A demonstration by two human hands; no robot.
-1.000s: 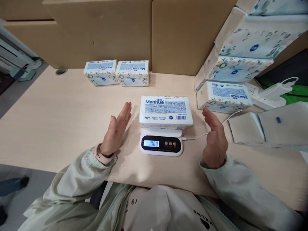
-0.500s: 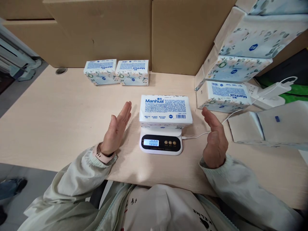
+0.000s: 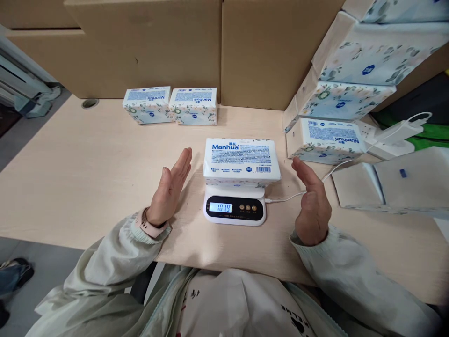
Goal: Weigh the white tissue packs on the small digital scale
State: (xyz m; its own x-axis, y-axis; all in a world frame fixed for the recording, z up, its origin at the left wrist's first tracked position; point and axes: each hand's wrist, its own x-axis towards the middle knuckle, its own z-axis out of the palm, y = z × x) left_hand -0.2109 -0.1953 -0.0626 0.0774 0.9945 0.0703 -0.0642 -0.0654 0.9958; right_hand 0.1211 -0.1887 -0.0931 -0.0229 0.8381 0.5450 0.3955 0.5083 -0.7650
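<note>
A white "Manhua" tissue pack (image 3: 241,160) lies on a small white kitchen scale (image 3: 235,207) whose lit display reads about 101.9. My left hand (image 3: 170,188) stands on its edge to the left of the pack, fingers straight and together, holding nothing. My right hand (image 3: 311,201) stands the same way to the right of the pack, palm facing it, also holding nothing. Neither hand touches the pack or the scale.
Two more tissue packs (image 3: 170,105) lie at the back of the pale wooden desk (image 3: 80,168). A leaning stack of packs (image 3: 345,84) stands at the right. A white cable (image 3: 336,171) runs from the scale. Cardboard boxes (image 3: 217,47) line the back edge.
The scale reading has gone from 100.0 to about 101.9. My right hand has shifted slightly toward the pack. The left hand has stayed put.
</note>
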